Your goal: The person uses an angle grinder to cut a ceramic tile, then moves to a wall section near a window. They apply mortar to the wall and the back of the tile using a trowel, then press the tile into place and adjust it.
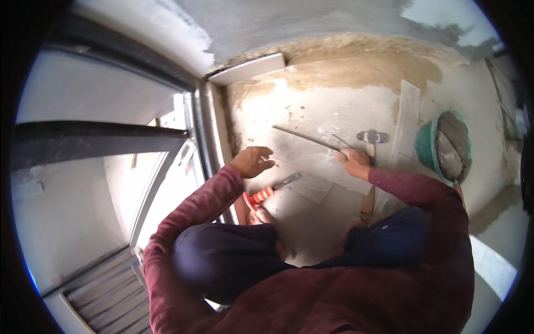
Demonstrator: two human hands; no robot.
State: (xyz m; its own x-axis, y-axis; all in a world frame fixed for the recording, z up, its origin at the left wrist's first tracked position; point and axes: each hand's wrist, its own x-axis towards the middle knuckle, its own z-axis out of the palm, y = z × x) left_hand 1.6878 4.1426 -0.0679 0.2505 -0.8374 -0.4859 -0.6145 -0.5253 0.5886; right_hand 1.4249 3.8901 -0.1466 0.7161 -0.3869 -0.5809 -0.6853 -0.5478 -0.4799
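Observation:
A long pale tile strip with a ridged face lies slanting across the floor in front of me. My right hand is closed on its far edge near the right end. Off the strip's left end, my left hand hovers with fingers apart and nothing in them. A chisel with an orange guarded grip lies by my left foot. Beyond my right hand rests a hammer, its handle partly hidden by the strip. A smaller ridged tile piece shows under the strip's near side.
A green bucket of grey mortar, with a trowel in it, stands at the right. Another tile strip lies beside it. One tile is set along the far wall's base. A dark-framed glass door borders the left.

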